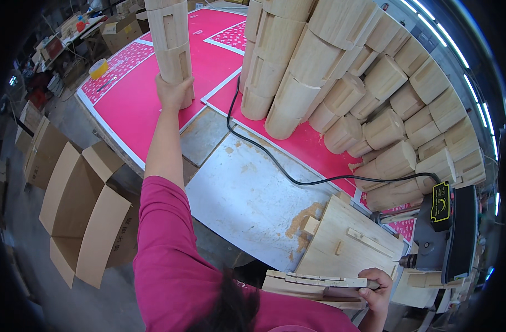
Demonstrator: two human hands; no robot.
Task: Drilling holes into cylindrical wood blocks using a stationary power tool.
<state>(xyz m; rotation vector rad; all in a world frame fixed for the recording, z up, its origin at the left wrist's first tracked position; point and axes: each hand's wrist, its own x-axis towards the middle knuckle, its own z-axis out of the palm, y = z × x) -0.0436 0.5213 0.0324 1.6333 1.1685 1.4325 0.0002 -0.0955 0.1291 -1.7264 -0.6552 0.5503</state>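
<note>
My left hand (174, 93) is wrapped around the bottom of a tall stack of pale wooden cylinders (174, 39), which have slots cut in their sides. The stack stands upright on a pink sheet. At the lower right, my right hand (376, 290) is closed on the end of a pale wooden piece (314, 281) with a recessed side. Part of that piece is hidden by my arm and body. Just beyond it lies a wooden board (347, 243) with small strips fixed on top. The drill press (430, 243) stands to its right, its bit pointing toward the board.
Many slotted wooden cylinders (385, 83) are piled on the right, with upright stacks (275, 61) beside them. A black cable (269, 157) crosses the white worktop (242, 193). Yellow tape (98, 69) lies at the far left; open cardboard boxes (92, 216) sit below the table's left edge.
</note>
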